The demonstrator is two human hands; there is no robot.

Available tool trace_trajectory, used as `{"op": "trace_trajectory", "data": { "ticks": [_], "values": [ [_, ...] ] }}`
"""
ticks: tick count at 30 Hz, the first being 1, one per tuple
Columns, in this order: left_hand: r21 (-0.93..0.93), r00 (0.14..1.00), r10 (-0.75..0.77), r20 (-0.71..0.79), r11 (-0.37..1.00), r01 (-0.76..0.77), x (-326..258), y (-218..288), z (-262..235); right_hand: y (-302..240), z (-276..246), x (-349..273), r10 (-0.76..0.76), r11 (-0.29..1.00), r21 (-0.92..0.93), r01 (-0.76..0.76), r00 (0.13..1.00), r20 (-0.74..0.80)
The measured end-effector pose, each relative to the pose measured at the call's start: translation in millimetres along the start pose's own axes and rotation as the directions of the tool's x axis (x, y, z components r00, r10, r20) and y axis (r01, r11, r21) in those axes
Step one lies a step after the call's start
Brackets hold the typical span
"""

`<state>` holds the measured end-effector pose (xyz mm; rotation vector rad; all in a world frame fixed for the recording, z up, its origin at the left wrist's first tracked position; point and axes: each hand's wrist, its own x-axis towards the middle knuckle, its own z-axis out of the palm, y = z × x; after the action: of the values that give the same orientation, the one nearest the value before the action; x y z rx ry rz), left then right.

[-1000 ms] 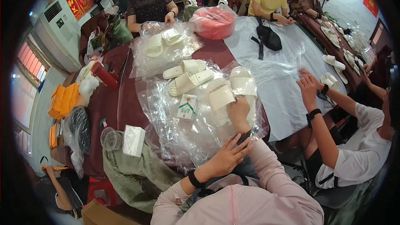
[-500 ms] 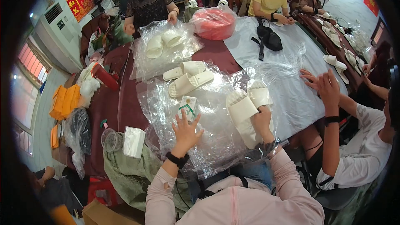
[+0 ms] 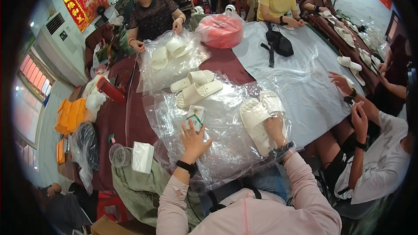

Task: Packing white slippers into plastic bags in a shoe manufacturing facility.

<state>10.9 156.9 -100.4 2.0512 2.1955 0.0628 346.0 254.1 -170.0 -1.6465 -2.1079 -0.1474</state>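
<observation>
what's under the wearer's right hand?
A cream slipper, right one of a pair. Its front shows beyond the right hand; the part directly beneath the hand is covered and can't be seen.

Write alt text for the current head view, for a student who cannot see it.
The person's right hand is at two cream slide slippers; the left hand spreads over clear crinkled plastic, at the near end of a small white-and-green box. Another cream pair lies beyond it, and other people are around the dark red table.
</observation>
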Motion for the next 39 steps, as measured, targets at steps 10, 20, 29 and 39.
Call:
{"op": "trace_trajectory", "data": {
  "ticks": [10, 20, 29, 39],
  "values": [
    [-0.009, 0.998, -0.056, -0.011, 0.998, 0.055, 31.8, 1.6, 6.0, -20.8, -52.0, 19.9, 0.383, 0.727, 0.626, -0.281, 0.923, -0.030],
    [0.027, 0.937, 0.220, -0.270, 0.975, -0.221, -7.2, 14.5, -31.7, -53.7, -75.7, -17.7, 0.325, 0.611, 0.753, -0.244, 0.945, 0.043],
    [-0.990, 0.991, 0.031, 0.134, -0.037, 0.135, -77.7, 89.2, -8.4, -108.0, -62.4, -32.5, 0.169, 0.491, 0.871, -0.009, 0.982, -0.085],
    [-0.915, 0.911, 0.248, -0.330, 0.152, -0.373, -97.3, 107.6, -9.8, -122.7, -102.5, -19.4, 0.220, 0.590, 0.804, 0.070, 0.945, -0.243]
  ]
}}
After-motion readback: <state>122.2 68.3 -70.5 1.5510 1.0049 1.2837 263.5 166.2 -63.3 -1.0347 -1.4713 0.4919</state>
